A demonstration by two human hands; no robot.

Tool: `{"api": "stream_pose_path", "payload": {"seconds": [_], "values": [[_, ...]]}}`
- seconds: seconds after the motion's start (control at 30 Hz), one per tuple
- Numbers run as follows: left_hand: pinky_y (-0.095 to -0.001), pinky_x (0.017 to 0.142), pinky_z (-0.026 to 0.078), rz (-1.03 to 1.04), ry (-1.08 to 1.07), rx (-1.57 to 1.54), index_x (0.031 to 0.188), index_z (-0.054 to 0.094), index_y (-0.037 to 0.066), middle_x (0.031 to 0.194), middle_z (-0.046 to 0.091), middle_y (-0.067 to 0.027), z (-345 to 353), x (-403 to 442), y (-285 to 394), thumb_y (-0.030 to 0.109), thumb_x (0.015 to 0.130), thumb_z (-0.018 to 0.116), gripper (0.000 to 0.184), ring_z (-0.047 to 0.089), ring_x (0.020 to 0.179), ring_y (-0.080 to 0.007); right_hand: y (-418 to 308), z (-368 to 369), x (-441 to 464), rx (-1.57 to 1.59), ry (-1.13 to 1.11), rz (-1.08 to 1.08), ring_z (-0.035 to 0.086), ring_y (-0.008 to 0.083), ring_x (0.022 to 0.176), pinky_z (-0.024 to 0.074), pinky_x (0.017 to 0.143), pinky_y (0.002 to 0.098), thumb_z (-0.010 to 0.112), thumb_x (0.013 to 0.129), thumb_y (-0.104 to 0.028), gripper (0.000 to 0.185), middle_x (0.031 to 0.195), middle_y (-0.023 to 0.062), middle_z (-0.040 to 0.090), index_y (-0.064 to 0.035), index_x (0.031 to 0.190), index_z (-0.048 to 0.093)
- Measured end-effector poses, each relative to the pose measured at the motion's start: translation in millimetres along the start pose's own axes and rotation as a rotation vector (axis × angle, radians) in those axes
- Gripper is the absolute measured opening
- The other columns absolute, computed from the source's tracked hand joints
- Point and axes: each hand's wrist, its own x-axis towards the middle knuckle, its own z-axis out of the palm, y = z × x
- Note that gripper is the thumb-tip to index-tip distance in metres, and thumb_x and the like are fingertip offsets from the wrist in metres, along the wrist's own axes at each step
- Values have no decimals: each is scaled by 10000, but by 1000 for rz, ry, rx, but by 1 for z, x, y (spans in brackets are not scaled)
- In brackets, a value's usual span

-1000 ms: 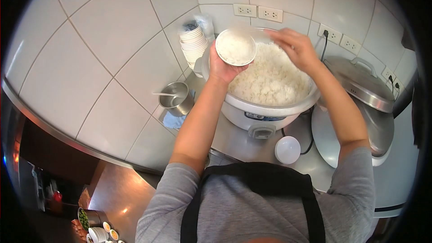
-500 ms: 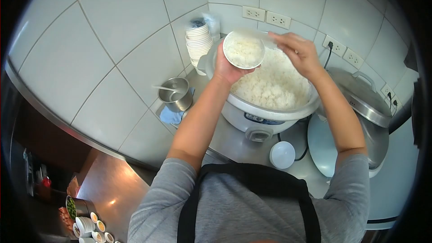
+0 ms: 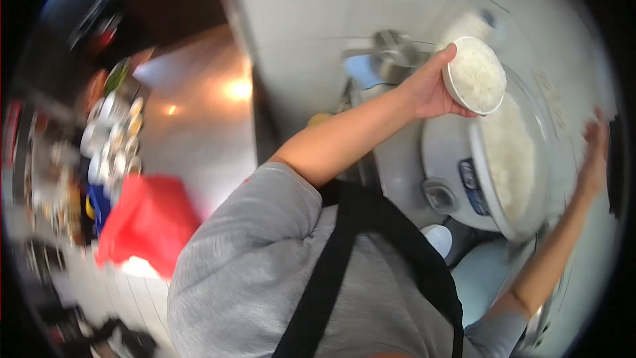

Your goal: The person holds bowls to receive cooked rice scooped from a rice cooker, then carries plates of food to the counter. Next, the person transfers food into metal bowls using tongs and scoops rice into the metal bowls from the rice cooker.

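Observation:
My left hand (image 3: 432, 88) grips a small white bowl (image 3: 453, 87) from the side and below, thumb near its rim. White cooked rice (image 3: 478, 74) fills the bowl. Just beyond and below stands a large rice cooker (image 3: 445, 139), its lid off, with much cooked rice (image 3: 510, 166) inside. My right hand (image 3: 595, 152) is past the cooker's far side, near the tiled wall. It is blurred, but its fingers look stretched out and hold nothing I can see.
A metal pot (image 3: 392, 59) stands by a blue cloth (image 3: 363, 71). Blurred stacked bowls (image 3: 467, 26) are behind my left hand. A white bowl (image 3: 438, 240) sits before the cooker. At left, a steel counter (image 3: 192, 106) bears small dishes (image 3: 114, 146), with a red bag (image 3: 149, 222) nearby.
The view has swung left, bringing the steel counter and red bag into sight. My left hand still holds the rice bowl. My right hand has moved away from the bowl, its fingers now straighter.

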Motion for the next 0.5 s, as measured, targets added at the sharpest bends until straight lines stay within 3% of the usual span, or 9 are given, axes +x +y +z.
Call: {"api": "stream_pose_path", "payload": {"seconds": [0.03,0.13,0.23,0.3,0.37,0.4,0.43,0.47,0.5], "values": [[-583,971,355,50,58,20,1382,327,189,1406,374,-111,-3,-26,6,710,752,515,839,381,1271,-353,8,-10,6,-130,48,55,574,151,967,451,882,292,519,934,-274,402,1139,58,596,-94,1293,509],[-576,994,347,164,407,15,1391,310,181,1407,368,-116,-39,-141,34,620,742,599,835,382,1273,-347,29,-21,15,-121,85,25,575,152,973,449,879,293,516,933,-296,388,1145,63,600,-97,1265,536],[-579,988,370,359,1028,115,1392,302,145,1403,361,-144,-84,-258,42,651,789,511,814,379,1271,-361,41,-17,20,-73,106,0,577,153,979,446,876,295,513,932,-319,379,1151,67,604,-100,1237,563],[-583,956,391,438,1266,168,1383,318,141,1378,384,-138,-104,-338,49,630,811,513,778,399,1239,-370,48,-17,22,-29,118,-23,578,154,984,445,874,296,511,931,-333,375,1155,70,607,-102,1218,581],[-485,857,478,604,1259,314,1286,449,135,1257,515,-91,-142,-420,50,576,822,541,647,509,1118,-299,55,-15,22,27,122,-62,579,155,988,443,872,297,509,930,-348,375,1159,73,609,-104,1199,599],[-417,778,506,760,1356,128,1233,489,137,1198,560,-69,-147,-443,55,529,850,533,550,549,1057,-268,55,-13,21,40,116,-80,579,155,990,442,871,298,508,930,-355,375,1161,75,611,-105,1190,609],[-366,658,516,858,1521,133,1210,493,110,1117,593,-80,-159,-469,58,541,877,493,545,593,903,-229,56,-11,18,41,114,-83,579,155,992,441,870,298,507,929,-363,376,1163,76,612,-106,1181,618],[-364,606,494,797,1815,177,1178,506,99,1024,601,-88,-121,-445,62,568,883,459,556,571,766,-236,44,-11,16,-137,130,75,532,231,1147,386,1014,347,510,927,-363,443,1222,103,578,-84,1268,537],[-362,579,473,839,1751,235,1160,505,97,872,586,-106,-159,-492,66,604,875,440,585,521,657,-227,45,-13,12,44,55,44,522,218,1164,383,1006,406,513,922,-386,466,1249,88,564,-86,1279,526]]}}
